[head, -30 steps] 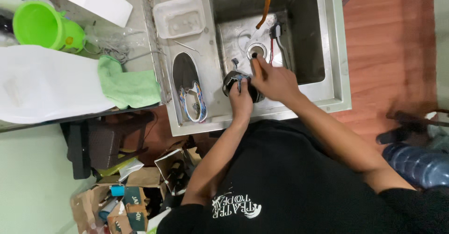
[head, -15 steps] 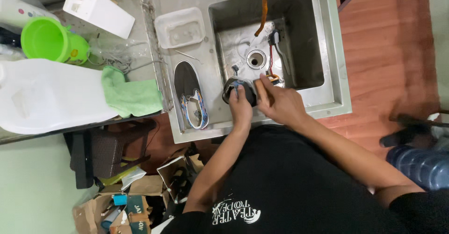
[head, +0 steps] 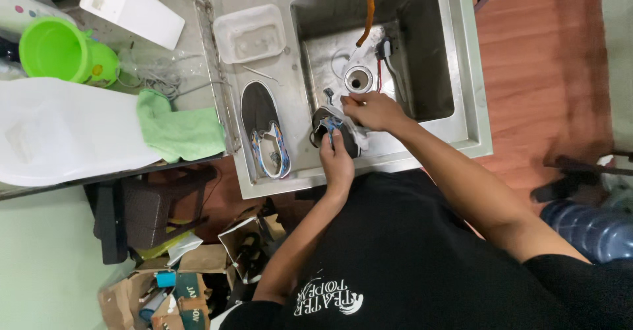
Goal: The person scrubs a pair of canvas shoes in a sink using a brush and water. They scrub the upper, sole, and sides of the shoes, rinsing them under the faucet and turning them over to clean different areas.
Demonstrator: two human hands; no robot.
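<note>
A second dark shoe [head: 264, 129] lies on the steel counter [head: 300, 66] beside the basin's left edge. The left hand [head: 337, 158] grips a dark shoe [head: 333, 132] at the sink's [head: 435, 53] near rim; the right hand [head: 369, 109] pinches its top. The basin beyond lies open.

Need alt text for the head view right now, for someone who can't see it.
Both hands hold a dark shoe at the edge of a steel sink: left hand grips it from below, right hand works at its top. A second shoe lies on the drainboard beside a green cloth.
</note>
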